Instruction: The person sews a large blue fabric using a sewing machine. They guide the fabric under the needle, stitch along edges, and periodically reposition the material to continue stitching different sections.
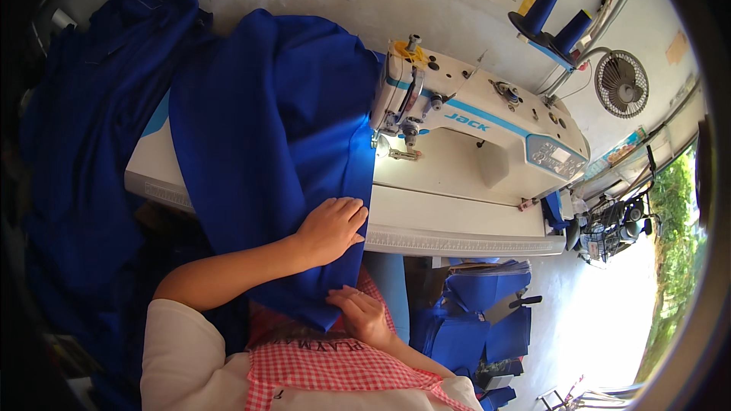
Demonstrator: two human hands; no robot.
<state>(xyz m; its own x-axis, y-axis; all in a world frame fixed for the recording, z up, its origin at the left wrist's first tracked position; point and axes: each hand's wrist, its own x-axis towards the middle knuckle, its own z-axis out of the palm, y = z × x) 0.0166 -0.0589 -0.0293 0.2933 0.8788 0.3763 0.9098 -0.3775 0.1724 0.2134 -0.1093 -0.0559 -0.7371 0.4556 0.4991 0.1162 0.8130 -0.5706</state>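
Note:
A large piece of blue fabric (pixel 259 129) drapes over the sewing machine's white bed (pixel 442 213) and hangs down over its front edge. Its right edge runs from under the needle area of the sewing machine (pixel 472 110) toward my body. My left hand (pixel 333 230) is closed on that edge near the front of the bed, fingers bent over the cloth. Lower down, close to my apron, my right hand (pixel 362 315) pinches the hanging edge. The undersides of the fingers are hidden. A lamp lights the presser foot (pixel 382 147), beside the cloth.
More blue fabric (pixel 91 144) is heaped at the left. Two blue thread cones (pixel 539 9) stand on a holder behind the machine, with a small fan (pixel 621 84) nearby. Stacked blue cut pieces (pixel 487 289) lie below the bed at the right. A parked bike (pixel 617 224) stands by the bright doorway.

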